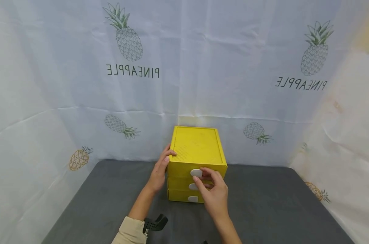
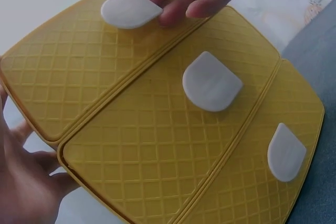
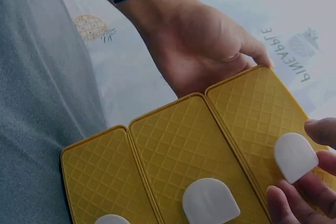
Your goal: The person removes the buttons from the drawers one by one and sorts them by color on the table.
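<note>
A yellow three-drawer box (image 1: 196, 144) stands on the dark table, all its drawers closed. Each waffle-patterned drawer front carries a rounded white handle. My left hand (image 1: 158, 174) rests along the box's left side, its fingertips reaching the upper left edge. At the top drawer, my right hand (image 1: 215, 196) holds the white handle (image 1: 196, 173) between thumb and fingers; in the right wrist view its fingers (image 3: 310, 192) touch the handle's edge. The middle handle (image 2: 212, 82) and bottom handle (image 2: 286, 153) show fully in the left wrist view.
The grey-black table (image 1: 264, 203) spreads out on both sides of the box. Behind it hangs a pale curtain (image 1: 221, 84) printed with pineapples, close to the box's back. A black wrist-worn device (image 1: 155, 223) sits by the left sleeve.
</note>
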A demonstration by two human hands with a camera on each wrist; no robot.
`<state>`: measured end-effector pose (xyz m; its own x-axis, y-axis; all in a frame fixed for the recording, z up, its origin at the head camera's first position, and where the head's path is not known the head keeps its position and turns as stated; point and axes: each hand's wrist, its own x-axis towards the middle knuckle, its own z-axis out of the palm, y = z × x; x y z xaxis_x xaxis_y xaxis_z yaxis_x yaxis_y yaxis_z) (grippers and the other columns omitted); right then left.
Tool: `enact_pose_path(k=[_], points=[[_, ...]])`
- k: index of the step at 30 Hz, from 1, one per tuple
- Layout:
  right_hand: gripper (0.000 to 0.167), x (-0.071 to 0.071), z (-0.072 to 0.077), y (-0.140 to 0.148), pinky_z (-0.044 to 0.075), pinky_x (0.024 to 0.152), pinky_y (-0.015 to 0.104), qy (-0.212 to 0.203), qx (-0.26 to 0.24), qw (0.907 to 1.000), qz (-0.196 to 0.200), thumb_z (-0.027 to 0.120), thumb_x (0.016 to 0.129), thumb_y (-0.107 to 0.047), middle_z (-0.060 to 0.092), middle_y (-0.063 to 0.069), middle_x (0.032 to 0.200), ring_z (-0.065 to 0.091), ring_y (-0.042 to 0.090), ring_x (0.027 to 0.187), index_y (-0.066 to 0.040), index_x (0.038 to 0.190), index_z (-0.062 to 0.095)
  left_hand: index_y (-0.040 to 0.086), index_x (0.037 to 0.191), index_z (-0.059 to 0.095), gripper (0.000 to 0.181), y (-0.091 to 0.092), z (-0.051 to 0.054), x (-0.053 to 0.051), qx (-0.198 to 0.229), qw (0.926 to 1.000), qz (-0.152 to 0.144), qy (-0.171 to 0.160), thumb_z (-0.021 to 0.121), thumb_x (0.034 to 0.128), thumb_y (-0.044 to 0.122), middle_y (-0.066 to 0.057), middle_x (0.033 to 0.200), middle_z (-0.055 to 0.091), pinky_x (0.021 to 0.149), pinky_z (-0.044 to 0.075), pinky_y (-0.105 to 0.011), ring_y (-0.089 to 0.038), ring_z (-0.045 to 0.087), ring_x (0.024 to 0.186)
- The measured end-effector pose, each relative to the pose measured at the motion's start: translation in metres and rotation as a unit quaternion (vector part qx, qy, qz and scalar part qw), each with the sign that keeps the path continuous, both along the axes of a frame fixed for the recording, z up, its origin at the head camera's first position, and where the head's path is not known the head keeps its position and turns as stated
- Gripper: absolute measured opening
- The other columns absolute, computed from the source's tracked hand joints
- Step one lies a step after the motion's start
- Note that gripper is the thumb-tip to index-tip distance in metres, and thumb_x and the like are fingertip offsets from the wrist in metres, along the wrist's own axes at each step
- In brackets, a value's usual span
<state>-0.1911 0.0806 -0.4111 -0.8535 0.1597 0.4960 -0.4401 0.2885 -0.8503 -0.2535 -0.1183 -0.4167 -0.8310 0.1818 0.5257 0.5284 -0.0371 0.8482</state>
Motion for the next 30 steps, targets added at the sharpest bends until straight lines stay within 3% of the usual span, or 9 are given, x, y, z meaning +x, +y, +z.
enact_pose_path(k=[8,19,30], points=[[0.027,0.007,0.000,-0.002,0.058,0.070,0.023,-0.008,0.007,0.9998,-0.019,0.083,0.084,-0.015,0.065,0.000,0.101,0.066,0.010,0.086,-0.018,0.109,0.073,0.001,0.126,0.046,0.037,0.000,-0.001,-0.001,-0.005,0.9999,0.003,-0.016,0.025,0.1117,0.027,-0.017,0.171,0.009,0.122,0.013,-0.070,-0.042,0.006,0.158],[0.024,0.016,-0.004,-0.006,0.056,0.065,0.022,0.009,-0.001,0.9990,-0.044,0.083,0.083,-0.014,0.065,-0.001,0.096,0.063,0.006,0.084,-0.016,0.104,0.074,0.003,0.130,0.046,0.032,-0.005,0.001,0.000,-0.026,0.9995,-0.009,-0.015,0.029,0.1116,0.023,-0.016,0.171,0.006,0.123,0.005,-0.069,-0.040,0.002,0.159],[0.023,0.030,-0.006,-0.008,0.056,0.064,0.021,0.019,0.001,0.9984,-0.054,0.081,0.085,-0.011,0.064,0.000,0.093,0.061,0.009,0.084,-0.016,0.106,0.074,0.005,0.132,0.046,0.030,-0.009,0.002,0.001,-0.037,0.9990,-0.011,-0.024,0.034,0.1106,0.022,-0.012,0.172,0.006,0.124,0.007,-0.068,-0.038,0.003,0.159]])
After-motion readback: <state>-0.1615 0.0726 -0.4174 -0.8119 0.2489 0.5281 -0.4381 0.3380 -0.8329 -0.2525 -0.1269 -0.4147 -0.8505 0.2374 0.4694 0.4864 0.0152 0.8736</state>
